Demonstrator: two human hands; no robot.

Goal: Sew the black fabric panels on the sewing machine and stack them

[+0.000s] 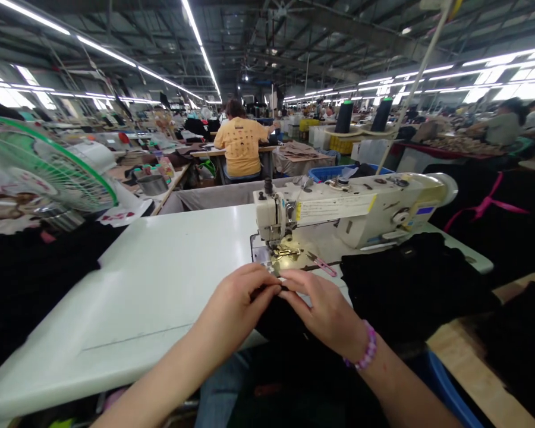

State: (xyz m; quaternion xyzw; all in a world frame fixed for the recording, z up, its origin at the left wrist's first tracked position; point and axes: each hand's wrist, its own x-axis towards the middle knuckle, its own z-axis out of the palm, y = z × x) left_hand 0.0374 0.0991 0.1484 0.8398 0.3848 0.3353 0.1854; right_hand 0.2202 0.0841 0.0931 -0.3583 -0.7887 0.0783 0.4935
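Note:
My left hand (239, 297) and my right hand (321, 307) meet at the near edge of a white sewing table (160, 279). Both pinch the edge of a black piece of fabric (280, 321) that lies just in front of the presser foot (280, 254) of a cream sewing machine (352, 208). The fingertips of both hands press together on the cloth. A pink bead bracelet (366, 352) is on my right wrist. More of the black fabric hangs down toward my lap.
A pile of black cloth (410, 279) lies right of the machine, another at far left (31, 267). Pink snips (324, 266) rest on the machine bed. A green fan (49, 166) stands at left. A person in a yellow shirt (241, 145) sits ahead, back turned.

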